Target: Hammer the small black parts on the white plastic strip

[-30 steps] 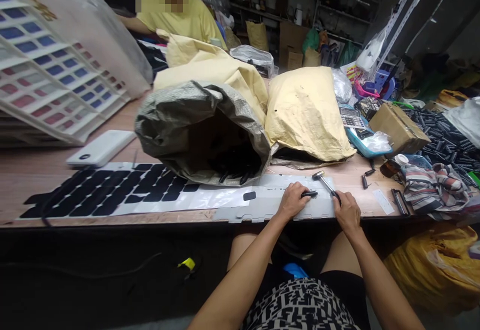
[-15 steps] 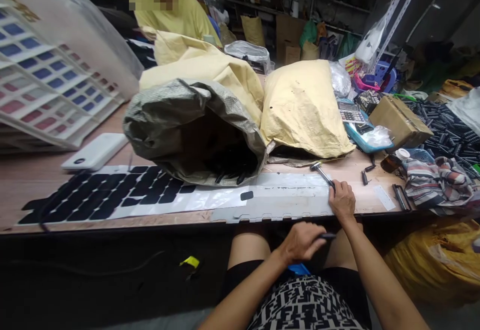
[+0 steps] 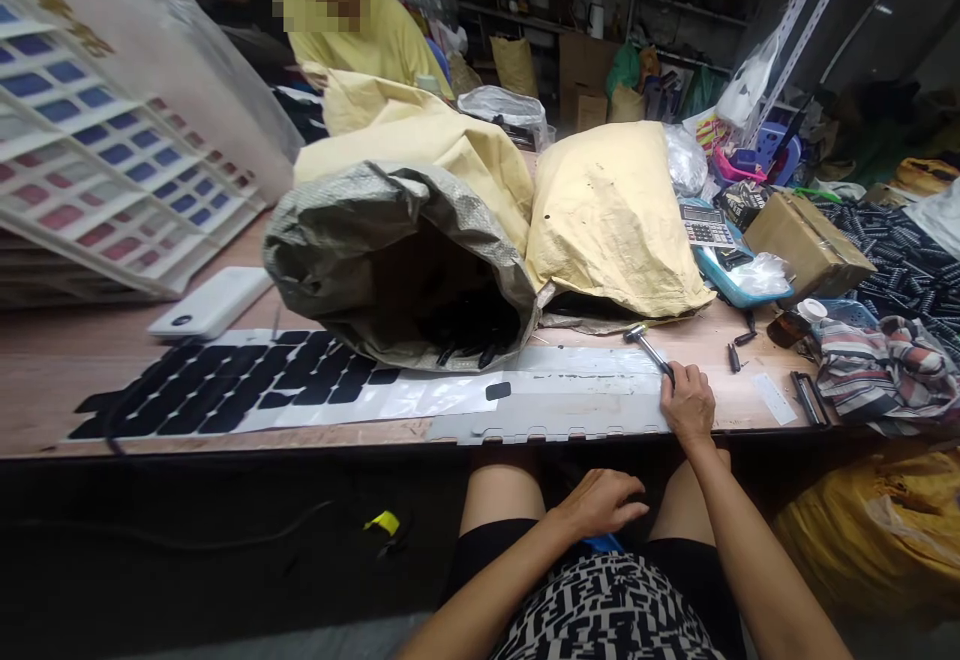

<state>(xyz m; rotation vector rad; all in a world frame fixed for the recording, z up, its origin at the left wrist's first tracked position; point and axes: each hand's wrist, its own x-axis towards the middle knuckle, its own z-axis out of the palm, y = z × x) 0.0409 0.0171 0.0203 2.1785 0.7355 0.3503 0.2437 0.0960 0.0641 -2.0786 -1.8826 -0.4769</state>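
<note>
My right hand (image 3: 688,402) rests at the table's front edge, its fingers wrapped round the handle of a small hammer (image 3: 646,348). The metal head of the hammer points away from me, over a flat grey-white sheet (image 3: 585,405) on the table. Below the edge, above my lap, is my left hand (image 3: 604,502). Its fingers stretch to the right with the thumb apart, and nothing shows in them. A lone black rounded sticker (image 3: 497,391) lies on the sheet. Left of it, a white backing sheet carries rows of black stickers (image 3: 217,385).
An open grey woven sack (image 3: 315,260) with dark pieces inside faces me, beside a yellow sack (image 3: 607,210). A white power bank (image 3: 214,302) and a plastic crate (image 3: 112,140) stand left. Right are a cardboard box (image 3: 808,240), a striped cloth (image 3: 881,370) and black parts (image 3: 733,358).
The dark stick-like piece that stuck out of my left hand is no longer seen, and its fingers have straightened. My right hand keeps the hammer in the same place. The view has shifted slightly.
</note>
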